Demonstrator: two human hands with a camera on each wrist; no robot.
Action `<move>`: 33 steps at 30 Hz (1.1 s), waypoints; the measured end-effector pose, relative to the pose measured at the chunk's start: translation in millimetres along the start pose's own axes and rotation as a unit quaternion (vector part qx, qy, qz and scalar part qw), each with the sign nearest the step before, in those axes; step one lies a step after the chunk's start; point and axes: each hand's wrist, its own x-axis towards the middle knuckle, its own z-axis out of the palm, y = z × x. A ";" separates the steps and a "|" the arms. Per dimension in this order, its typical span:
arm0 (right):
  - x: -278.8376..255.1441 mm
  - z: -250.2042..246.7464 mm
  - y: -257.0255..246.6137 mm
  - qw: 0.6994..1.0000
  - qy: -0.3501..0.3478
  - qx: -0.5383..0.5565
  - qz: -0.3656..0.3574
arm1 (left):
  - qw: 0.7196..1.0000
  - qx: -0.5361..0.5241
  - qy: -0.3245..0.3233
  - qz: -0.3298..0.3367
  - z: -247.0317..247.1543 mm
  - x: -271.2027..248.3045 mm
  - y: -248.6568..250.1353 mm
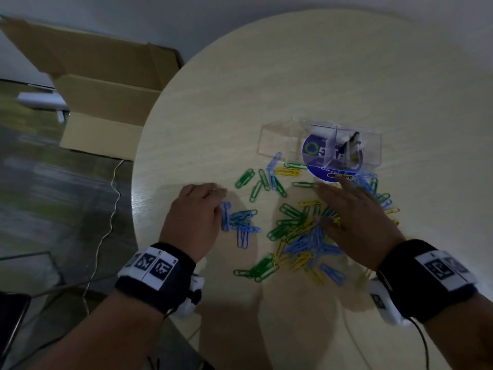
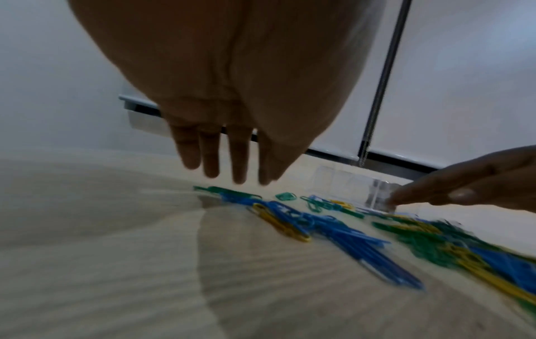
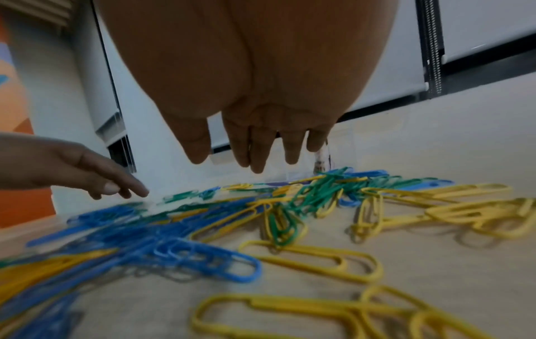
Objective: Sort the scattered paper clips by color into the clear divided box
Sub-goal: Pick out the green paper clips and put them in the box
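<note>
Though clips scattered, box clipless.

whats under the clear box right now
Under the clear divided box lies a round blue sticker or disc with a green ring and white lettering. The box's walls and a dark clip inside blur most of the text.

The head camera is looking steeply down from above onto the round table, taking in both forearms and the floor at the left. The left wrist camera is sitting low under the left hand, facing forward along the fingers just over the tabletop. The right wrist camera is doing the same under the right hand, closer still to the surface. All three are sharing the scattered paper clips and the clear divided box; each wrist view is also catching the opposite hand.
</note>
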 end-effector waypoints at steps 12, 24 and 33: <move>-33.5 8.8 5.9 0.999 -0.003 -0.038 0.007 | 0.995 0.003 -0.029 0.095 6.0 0.7 25.3; 11.5 21.7 -15.3 0.998 0.049 -0.009 -0.038 | 0.996 -0.039 -0.015 0.077 14.8 37.3 20.9; 37.3 19.7 -9.1 0.994 0.086 0.037 0.060 | 0.985 -0.086 0.007 -0.152 5.9 64.0 16.1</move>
